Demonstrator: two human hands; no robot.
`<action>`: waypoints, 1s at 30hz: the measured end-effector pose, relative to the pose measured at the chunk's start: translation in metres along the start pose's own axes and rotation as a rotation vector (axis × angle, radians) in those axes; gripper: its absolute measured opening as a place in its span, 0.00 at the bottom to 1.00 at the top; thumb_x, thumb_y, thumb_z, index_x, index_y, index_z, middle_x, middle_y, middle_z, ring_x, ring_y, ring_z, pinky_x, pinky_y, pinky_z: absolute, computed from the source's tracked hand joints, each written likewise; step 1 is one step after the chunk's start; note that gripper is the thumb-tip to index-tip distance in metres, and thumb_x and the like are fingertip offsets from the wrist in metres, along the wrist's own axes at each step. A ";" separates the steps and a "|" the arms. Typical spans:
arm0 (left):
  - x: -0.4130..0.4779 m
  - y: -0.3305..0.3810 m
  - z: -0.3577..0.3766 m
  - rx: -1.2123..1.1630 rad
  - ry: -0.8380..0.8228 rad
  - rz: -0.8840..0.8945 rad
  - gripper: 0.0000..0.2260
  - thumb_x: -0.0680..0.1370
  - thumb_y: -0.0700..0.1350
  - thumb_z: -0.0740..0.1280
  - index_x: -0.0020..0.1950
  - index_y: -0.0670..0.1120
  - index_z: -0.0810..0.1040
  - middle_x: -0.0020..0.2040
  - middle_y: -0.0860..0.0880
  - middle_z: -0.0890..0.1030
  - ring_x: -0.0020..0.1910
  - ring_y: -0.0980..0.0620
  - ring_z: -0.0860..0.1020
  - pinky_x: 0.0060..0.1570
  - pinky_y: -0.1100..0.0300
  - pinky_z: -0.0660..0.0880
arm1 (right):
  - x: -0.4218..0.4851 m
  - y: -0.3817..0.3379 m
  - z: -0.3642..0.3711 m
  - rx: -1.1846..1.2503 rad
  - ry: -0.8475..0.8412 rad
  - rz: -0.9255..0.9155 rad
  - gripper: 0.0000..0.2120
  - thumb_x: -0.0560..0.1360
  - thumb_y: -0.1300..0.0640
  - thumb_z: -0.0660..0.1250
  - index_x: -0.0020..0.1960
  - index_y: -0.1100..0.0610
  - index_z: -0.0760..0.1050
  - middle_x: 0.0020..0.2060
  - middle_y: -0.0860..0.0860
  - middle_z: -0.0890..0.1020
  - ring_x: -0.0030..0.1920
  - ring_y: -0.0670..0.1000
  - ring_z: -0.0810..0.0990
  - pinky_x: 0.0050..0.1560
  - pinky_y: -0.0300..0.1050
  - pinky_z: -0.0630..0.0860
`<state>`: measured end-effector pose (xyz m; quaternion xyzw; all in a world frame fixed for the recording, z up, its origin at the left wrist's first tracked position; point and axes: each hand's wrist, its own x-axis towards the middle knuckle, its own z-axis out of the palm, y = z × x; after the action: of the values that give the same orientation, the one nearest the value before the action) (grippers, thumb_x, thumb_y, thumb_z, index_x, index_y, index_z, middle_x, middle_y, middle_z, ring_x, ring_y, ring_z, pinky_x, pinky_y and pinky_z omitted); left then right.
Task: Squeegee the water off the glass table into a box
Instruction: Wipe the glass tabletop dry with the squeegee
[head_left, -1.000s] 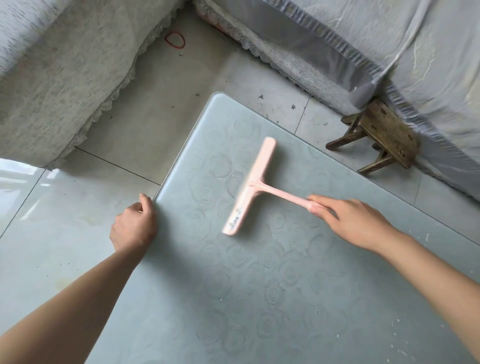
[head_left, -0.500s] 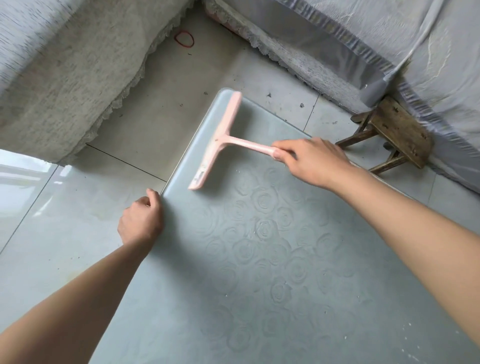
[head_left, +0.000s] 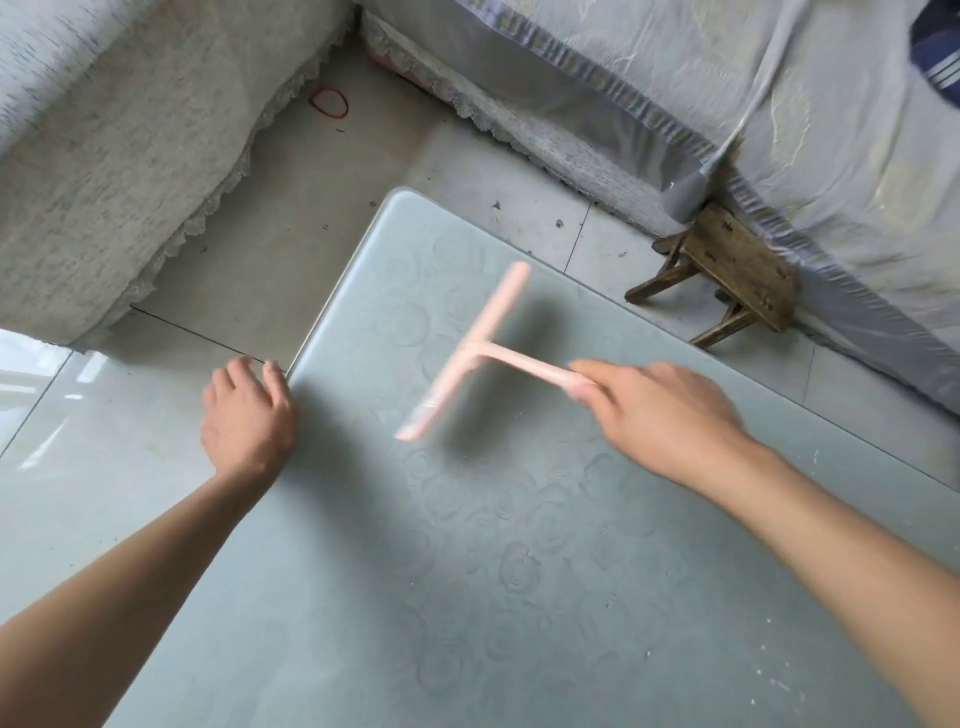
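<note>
A pale green glass table with an embossed rose pattern fills the lower middle of the head view. My right hand grips the handle of a pink T-shaped squeegee, which is motion-blurred over the table's far half, its blade running diagonally. My left hand rests at the table's left edge, with the thumb on the rim and the fingers over the side. No box is in view.
A small wooden stool stands on the tiled floor beyond the table's right edge. Cloth-covered furniture flanks the left, and a grey draped cover runs along the back right. A red rubber band lies on the floor.
My right hand has pulled the squeegee back from the table's far left corner toward the middle. My left hand stays at the left edge, with its fingers now more spread.
</note>
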<state>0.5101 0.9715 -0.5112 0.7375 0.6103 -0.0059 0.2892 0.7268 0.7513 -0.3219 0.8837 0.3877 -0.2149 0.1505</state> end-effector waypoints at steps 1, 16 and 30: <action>-0.002 0.006 -0.002 0.017 0.015 0.105 0.20 0.82 0.50 0.53 0.69 0.40 0.66 0.68 0.39 0.68 0.68 0.40 0.65 0.64 0.46 0.63 | 0.014 -0.020 -0.001 0.017 -0.009 -0.060 0.12 0.81 0.44 0.51 0.55 0.47 0.70 0.46 0.54 0.81 0.46 0.61 0.77 0.37 0.47 0.62; -0.043 0.062 0.010 0.656 -0.386 0.800 0.26 0.82 0.47 0.51 0.78 0.42 0.48 0.79 0.46 0.42 0.78 0.47 0.43 0.75 0.48 0.46 | -0.113 0.089 0.083 0.171 -0.314 0.343 0.17 0.81 0.42 0.49 0.68 0.39 0.65 0.56 0.50 0.81 0.55 0.59 0.79 0.51 0.49 0.76; -0.034 0.094 0.010 0.809 -0.398 0.847 0.27 0.75 0.36 0.55 0.75 0.43 0.58 0.78 0.45 0.54 0.76 0.49 0.58 0.70 0.55 0.59 | 0.033 0.038 0.025 0.239 -0.112 0.094 0.11 0.80 0.49 0.53 0.55 0.43 0.73 0.51 0.53 0.79 0.44 0.58 0.71 0.42 0.48 0.66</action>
<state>0.5894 0.9280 -0.4682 0.9517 0.1484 -0.2589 0.0721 0.7687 0.7358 -0.3565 0.8992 0.3083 -0.3012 0.0756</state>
